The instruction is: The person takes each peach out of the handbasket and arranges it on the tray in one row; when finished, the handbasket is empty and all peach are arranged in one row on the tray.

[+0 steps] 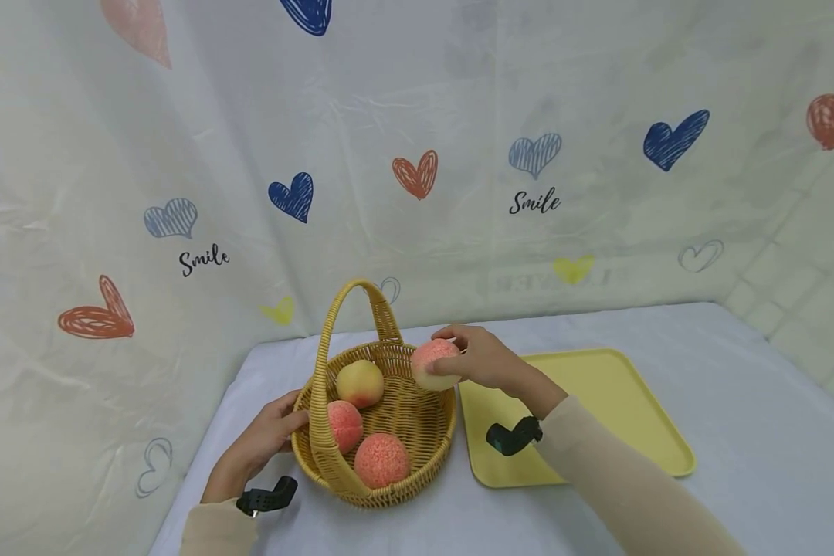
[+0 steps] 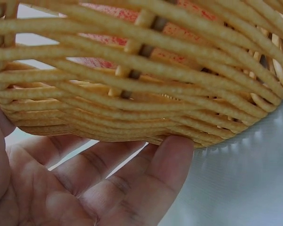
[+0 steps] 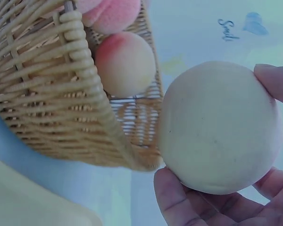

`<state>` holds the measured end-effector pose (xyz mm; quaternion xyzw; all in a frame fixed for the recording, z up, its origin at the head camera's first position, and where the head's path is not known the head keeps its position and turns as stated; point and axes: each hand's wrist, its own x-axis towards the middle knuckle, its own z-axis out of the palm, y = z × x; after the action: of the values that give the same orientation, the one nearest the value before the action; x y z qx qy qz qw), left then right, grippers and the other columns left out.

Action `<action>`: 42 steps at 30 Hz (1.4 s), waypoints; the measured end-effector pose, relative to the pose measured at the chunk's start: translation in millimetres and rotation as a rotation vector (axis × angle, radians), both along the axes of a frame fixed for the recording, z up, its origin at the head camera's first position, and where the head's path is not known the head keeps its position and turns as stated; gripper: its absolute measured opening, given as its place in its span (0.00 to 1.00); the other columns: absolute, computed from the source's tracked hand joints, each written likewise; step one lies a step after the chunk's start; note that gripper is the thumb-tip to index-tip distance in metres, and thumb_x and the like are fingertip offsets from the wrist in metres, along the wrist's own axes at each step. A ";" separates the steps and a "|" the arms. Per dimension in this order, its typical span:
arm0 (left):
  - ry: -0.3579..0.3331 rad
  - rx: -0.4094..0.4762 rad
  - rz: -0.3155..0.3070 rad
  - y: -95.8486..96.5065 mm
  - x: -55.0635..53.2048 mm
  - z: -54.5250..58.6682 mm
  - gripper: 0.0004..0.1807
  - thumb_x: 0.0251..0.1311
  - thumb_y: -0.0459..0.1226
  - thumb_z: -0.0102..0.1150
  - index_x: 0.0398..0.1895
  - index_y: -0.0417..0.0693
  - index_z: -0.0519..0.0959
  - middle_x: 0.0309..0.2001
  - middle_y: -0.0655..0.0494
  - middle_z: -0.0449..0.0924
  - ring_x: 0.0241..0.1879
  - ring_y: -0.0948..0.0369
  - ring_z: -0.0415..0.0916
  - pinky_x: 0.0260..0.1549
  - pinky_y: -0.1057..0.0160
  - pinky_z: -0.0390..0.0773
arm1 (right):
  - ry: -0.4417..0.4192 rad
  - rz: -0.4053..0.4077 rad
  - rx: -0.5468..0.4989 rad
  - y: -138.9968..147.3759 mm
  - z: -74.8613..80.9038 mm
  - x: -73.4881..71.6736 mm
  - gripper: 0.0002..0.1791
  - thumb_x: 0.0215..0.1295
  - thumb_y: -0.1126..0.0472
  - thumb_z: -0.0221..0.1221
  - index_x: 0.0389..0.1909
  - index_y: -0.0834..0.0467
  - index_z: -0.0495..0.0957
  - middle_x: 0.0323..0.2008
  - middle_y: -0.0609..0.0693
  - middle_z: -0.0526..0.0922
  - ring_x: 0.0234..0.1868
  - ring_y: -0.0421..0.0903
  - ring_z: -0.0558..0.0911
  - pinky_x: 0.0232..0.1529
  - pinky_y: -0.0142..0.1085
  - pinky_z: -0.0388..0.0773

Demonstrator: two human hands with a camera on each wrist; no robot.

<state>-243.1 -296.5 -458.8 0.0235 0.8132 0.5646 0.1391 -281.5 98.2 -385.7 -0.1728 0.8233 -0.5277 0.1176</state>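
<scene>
My right hand (image 1: pixel 483 359) grips a peach (image 1: pixel 434 364), pink on top and pale below, over the right rim of a wicker basket (image 1: pixel 417 409). Seen from the right wrist, the pale side of this peach (image 3: pixel 219 127) sits between thumb and fingers. Inside the basket lie a yellow peach with a red patch (image 1: pixel 360 384) and two pink ones, one (image 1: pixel 345 426) partly behind the handle and the other (image 1: pixel 382 461) near the front. My left hand (image 1: pixel 267 432) holds the basket's left side. In the left wrist view its fingertips touch the underside of the weave (image 2: pixel 132 113).
A yellow tray (image 1: pixel 598 417) lies right of the basket on the white-covered table (image 1: pixel 750 432), partly under my right forearm. The basket's tall arched handle (image 1: pixel 325 371) rises across its left part. A curtain with printed hearts (image 1: pixel 417 174) hangs behind the table.
</scene>
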 end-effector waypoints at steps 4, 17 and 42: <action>0.002 -0.004 0.010 0.1 0.0 -0.4 0.30 0.76 0.39 0.52 0.78 0.40 0.63 0.58 0.41 0.80 0.45 0.53 0.85 0.41 0.52 0.87 | -0.001 -0.016 -0.029 9.9 -0.7 2.0 0.35 0.62 0.51 0.70 0.68 0.60 0.74 0.46 0.58 0.82 0.42 0.50 0.83 0.46 0.49 0.85; -0.004 -0.002 0.008 0.7 0.2 1.1 0.29 0.76 0.38 0.52 0.77 0.40 0.64 0.58 0.42 0.80 0.45 0.54 0.85 0.42 0.53 0.87 | -0.026 -0.070 -0.058 35.5 -10.0 4.8 0.36 0.66 0.51 0.69 0.72 0.60 0.71 0.51 0.58 0.82 0.46 0.50 0.83 0.51 0.54 0.82; -0.016 -0.012 0.056 3.6 2.5 1.1 0.28 0.76 0.40 0.52 0.77 0.44 0.66 0.58 0.43 0.81 0.46 0.54 0.84 0.43 0.53 0.86 | -0.118 -0.104 -0.027 57.5 -57.7 5.9 0.35 0.64 0.53 0.70 0.70 0.61 0.73 0.56 0.58 0.82 0.46 0.49 0.81 0.47 0.46 0.82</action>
<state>-240.7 -292.9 -457.7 -0.0046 0.8159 0.5635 0.1299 -275.6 155.7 -443.3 -0.0998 0.8156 -0.5535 0.1360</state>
